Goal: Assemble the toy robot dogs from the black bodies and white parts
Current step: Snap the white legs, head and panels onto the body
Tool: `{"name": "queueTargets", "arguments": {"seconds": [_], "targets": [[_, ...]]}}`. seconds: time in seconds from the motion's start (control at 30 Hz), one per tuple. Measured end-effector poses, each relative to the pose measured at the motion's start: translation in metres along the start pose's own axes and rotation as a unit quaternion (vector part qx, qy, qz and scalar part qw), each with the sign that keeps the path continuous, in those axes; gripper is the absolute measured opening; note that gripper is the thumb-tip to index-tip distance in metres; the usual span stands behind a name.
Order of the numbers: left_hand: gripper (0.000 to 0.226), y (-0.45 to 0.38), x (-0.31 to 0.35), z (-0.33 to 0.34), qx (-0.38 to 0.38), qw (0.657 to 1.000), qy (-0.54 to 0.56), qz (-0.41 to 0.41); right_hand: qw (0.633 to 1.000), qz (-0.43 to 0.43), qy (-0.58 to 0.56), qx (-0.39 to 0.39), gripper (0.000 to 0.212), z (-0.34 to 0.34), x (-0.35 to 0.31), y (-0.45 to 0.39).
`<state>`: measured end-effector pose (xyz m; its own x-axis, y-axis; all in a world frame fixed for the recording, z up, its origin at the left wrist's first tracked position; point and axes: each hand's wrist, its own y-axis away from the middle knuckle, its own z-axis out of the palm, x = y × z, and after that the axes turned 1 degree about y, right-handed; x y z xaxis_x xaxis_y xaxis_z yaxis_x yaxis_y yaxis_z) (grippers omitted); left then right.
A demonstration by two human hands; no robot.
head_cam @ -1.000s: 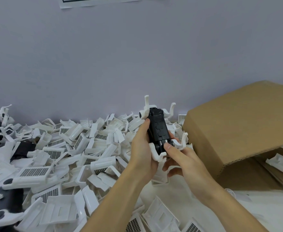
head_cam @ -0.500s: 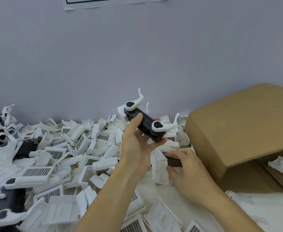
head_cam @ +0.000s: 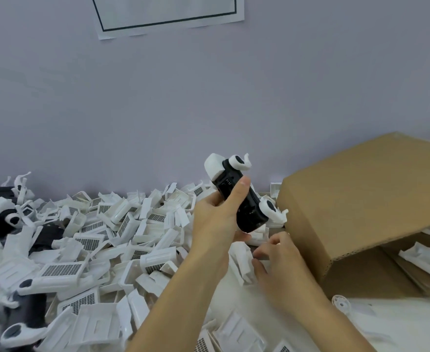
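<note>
My left hand (head_cam: 216, 224) is raised above the table and grips a black dog body (head_cam: 247, 209), tilted with one end up. That body carries a white cap (head_cam: 213, 166) on its upper end and two white legs with dark hubs (head_cam: 239, 161) (head_cam: 272, 208). My right hand (head_cam: 282, 270) is low over the table with its fingers apart, and its thumb touches a loose white part (head_cam: 241, 265). A big pile of white shell parts (head_cam: 122, 240) covers the table to the left.
A cardboard box (head_cam: 361, 199) lies on its side at the right, with white parts (head_cam: 422, 260) inside its opening. More black bodies (head_cam: 48, 235) lie in the pile at far left. A small white wheel (head_cam: 340, 303) sits near the box. The wall stands close behind.
My left hand has turned and lifted the black body to the right. My right hand came off the body and dropped to the loose white parts on the table.
</note>
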<state>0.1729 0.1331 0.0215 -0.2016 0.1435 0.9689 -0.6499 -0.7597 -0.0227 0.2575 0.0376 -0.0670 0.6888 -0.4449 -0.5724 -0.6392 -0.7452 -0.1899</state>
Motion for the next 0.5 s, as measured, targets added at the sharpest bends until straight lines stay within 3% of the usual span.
{"name": "queueTargets", "arguments": {"seconds": [0.2, 0.33, 0.5], "targets": [[0.024, 0.014, 0.012, 0.008, 0.027, 0.999, -0.014, -0.010, 1.000, 0.003, 0.010, -0.025, 0.035, -0.002, -0.006, 0.004], [0.029, 0.024, -0.005, -0.004, 0.066, 0.998, 0.005, -0.002, 1.000, 0.020, -0.003, -0.001, 0.024, -0.005, -0.008, 0.004], [0.051, 0.025, -0.021, -0.017, 0.102, 0.994, 0.032, 0.034, 0.998, -0.003, -0.035, 0.054, 0.019, -0.009, -0.014, 0.007]]}}
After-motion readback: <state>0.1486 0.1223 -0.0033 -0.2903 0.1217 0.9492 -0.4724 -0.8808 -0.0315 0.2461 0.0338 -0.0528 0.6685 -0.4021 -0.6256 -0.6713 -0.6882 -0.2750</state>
